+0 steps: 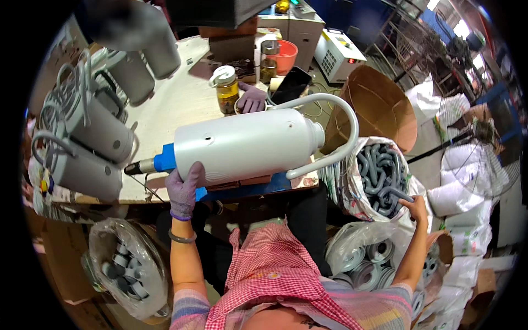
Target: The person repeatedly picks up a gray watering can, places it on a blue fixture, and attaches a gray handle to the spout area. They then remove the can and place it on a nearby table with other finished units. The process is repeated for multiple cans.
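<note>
Currently, the work appeared partway along. At the centre of the view, a large pale-grey cylinder point(242, 146) lay on its side at the near edge of a white counter point(159, 104), its narrow neck towards three o'clock and a blue fitting point(167, 158) at its other end, towards nine. A long pale loop tube point(353, 132) arched round the neck; its lower end seemed unattached. Two small holes showed in the cylinder's upper side with nothing fixed in them, and no dark handle was on it, so that part looked undone. Between nine and ten o'clock, similar cylinders point(88, 173) with looped tubes stood grouped, perhaps further along.

Between eight and nine o'clock, the left hand point(182, 192), in a purple glove, was partly open around the cylinder's end, grasping it with the thumb along its side; the other fingers were mostly hidden, so the firmness could not be judged. Between three and four, the bare right hand point(417, 208) was closed on one end of a dark-grey curved handle point(397, 192), above a white sack point(342, 184) filled with more such handles point(374, 170).
</note>
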Tool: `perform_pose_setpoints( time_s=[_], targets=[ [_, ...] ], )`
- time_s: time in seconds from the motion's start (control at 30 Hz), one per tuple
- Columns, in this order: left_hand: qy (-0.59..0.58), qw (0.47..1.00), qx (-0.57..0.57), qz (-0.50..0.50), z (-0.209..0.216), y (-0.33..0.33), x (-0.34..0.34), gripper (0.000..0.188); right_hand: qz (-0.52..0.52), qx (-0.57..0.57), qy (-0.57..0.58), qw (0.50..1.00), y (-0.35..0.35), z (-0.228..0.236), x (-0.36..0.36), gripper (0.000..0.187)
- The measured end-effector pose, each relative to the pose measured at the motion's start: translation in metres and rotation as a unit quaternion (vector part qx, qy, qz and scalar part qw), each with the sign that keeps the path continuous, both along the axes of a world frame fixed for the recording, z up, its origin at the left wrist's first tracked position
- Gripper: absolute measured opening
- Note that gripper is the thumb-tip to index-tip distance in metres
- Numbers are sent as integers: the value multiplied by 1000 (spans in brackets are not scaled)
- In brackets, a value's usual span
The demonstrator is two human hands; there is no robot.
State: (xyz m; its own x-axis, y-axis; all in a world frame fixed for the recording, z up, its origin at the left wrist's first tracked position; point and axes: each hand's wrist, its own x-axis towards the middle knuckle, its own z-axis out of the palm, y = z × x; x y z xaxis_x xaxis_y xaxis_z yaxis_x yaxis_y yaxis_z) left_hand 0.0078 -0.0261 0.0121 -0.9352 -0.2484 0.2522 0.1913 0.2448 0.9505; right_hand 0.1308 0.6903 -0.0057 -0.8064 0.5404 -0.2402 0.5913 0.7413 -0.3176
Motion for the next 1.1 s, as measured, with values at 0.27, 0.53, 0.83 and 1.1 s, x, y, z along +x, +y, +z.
perform_pose_setpoints(
  time_s=[0.27, 0.53, 0.83, 1.1],
  targets=[
    [-17, 1000, 18, -18, 10, -3, -7, 46, 157, -411, 354, 825, -212, 154, -132, 20],
    [-39, 999, 10, -29, 14, -5, -13, 48, 388, -436, 236, 777, -408, 151, -237, 48],
    [-36, 998, 43, -29, 8, -2, -19, 45, 416, -358, 151, 822, -433, 144, -256, 40],
    [-63, 995, 62, -39, 5, -5, -20, 32, 381, -401, 126, 824, -436, 146, -258, 33]
  ],
)
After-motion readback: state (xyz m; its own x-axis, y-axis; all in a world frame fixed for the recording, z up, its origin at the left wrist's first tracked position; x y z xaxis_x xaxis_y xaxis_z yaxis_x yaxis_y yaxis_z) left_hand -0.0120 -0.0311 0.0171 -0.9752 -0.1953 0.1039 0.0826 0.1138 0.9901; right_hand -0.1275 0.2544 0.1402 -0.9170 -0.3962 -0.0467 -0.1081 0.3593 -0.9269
